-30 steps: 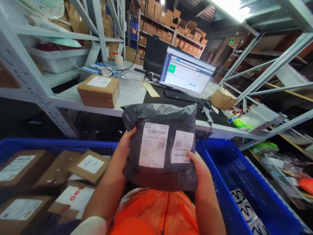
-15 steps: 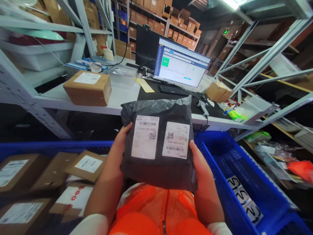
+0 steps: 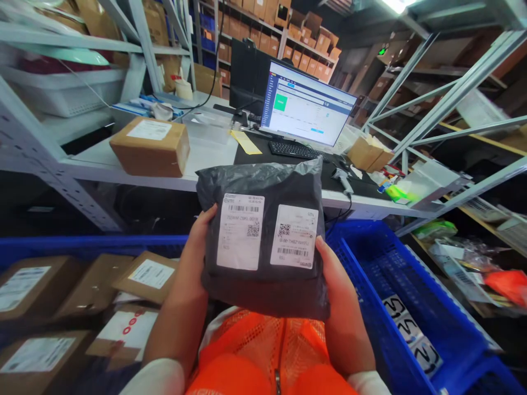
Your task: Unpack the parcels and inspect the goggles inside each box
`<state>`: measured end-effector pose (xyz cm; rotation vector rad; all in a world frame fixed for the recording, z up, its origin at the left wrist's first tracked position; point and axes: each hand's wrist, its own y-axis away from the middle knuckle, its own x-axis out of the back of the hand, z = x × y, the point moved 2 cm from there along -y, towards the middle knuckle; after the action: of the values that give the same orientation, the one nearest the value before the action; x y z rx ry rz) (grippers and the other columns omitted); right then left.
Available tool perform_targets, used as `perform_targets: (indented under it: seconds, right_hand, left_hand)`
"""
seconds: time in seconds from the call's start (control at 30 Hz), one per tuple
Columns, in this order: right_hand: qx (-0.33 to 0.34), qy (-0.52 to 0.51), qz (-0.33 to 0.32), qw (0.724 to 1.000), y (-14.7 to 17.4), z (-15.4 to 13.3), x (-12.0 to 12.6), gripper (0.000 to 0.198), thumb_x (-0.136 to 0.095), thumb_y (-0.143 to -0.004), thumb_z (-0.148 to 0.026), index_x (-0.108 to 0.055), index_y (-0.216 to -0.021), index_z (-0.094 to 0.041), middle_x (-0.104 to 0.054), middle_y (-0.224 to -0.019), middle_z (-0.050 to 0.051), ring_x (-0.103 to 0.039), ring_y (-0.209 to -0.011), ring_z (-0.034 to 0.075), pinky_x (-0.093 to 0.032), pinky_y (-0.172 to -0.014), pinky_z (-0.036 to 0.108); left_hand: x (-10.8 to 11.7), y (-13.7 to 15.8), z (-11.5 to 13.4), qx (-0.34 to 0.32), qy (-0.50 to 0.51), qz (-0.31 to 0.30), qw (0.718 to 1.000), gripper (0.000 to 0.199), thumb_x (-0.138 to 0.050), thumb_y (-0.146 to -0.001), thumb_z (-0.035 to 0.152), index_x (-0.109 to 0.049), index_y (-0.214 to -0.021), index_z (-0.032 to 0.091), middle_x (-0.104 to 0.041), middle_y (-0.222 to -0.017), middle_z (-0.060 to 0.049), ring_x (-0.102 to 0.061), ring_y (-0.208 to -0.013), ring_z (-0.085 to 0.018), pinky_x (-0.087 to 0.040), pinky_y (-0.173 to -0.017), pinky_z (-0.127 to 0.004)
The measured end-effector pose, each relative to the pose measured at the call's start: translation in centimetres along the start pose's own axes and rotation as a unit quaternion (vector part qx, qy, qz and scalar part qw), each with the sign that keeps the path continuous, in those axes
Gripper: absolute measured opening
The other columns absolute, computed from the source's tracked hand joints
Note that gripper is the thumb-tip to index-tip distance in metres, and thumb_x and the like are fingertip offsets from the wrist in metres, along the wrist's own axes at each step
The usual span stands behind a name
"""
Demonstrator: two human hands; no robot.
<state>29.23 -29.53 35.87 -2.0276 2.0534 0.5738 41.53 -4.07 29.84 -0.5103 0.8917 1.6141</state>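
A dark plastic mailer bag (image 3: pixel 263 293) is held up in front of my orange vest, its crinkled flap toward the desk. Two white labels with barcodes and square codes face me, their print upside down. My left hand (image 3: pixel 201 236) grips the bag's left side, thumb on the front near a label. On the opposite edge, my right hand (image 3: pixel 331 269) holds it with the thumb beside the other label. The remaining fingers of both hands are hidden behind the parcel.
Beyond the bag is a desk with a taped cardboard box (image 3: pixel 150 148), a lit monitor (image 3: pixel 307 107), a keyboard (image 3: pixel 294 149) and a barcode scanner (image 3: pixel 342 180). Labelled cartons (image 3: pixel 150 274) fill a blue bin at left. Another blue crate (image 3: pixel 411 296) stands at right, metal shelving on both sides.
The mailer bag has shifted slightly left and tilted a little in both my hands. My grip is unchanged.
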Motion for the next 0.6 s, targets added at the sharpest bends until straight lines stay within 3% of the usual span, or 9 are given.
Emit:
perform_targets:
  seconds: [0.13,0.43,0.6]
  right_hand:
    - [-0.010,-0.001,0.000,1.000,0.1,0.1,0.2,0.063,-0.082,-0.077,-0.061,-0.075,-0.120,-0.016,-0.077,-0.111,0.011,-0.063,-0.128,0.033,-0.052,-0.110,0.047]
    - [-0.022,-0.010,0.002,1.000,0.2,0.5,0.8,0.065,-0.082,-0.076,-0.063,-0.074,-0.120,-0.016,-0.077,-0.112,0.012,-0.063,-0.127,0.034,-0.052,-0.109,0.049]
    - [-0.035,-0.016,-0.010,0.999,-0.1,1.1,1.6,0.060,-0.084,-0.074,-0.064,-0.077,-0.111,-0.017,-0.078,-0.106,0.011,-0.063,-0.127,0.034,-0.052,-0.110,0.050]
  left_hand:
    - [0.1,0.0,0.0,-0.015,0.001,-0.011,1.000,0.026,-0.077,-0.076,0.024,-0.074,-0.099,0.013,-0.078,-0.083,-0.008,-0.078,-0.086,-0.031,-0.066,-0.078,-0.041]
    - [0.3,0.1,-0.2,-0.016,-0.006,-0.019,1.000,0.030,-0.079,-0.074,0.027,-0.074,-0.101,0.014,-0.079,-0.086,-0.009,-0.077,-0.081,-0.030,-0.066,-0.073,-0.041]
    - [0.3,0.2,-0.4,-0.019,-0.029,-0.013,0.999,0.037,-0.080,-0.076,0.034,-0.073,-0.106,0.014,-0.079,-0.088,-0.009,-0.078,-0.086,-0.032,-0.066,-0.079,-0.043]
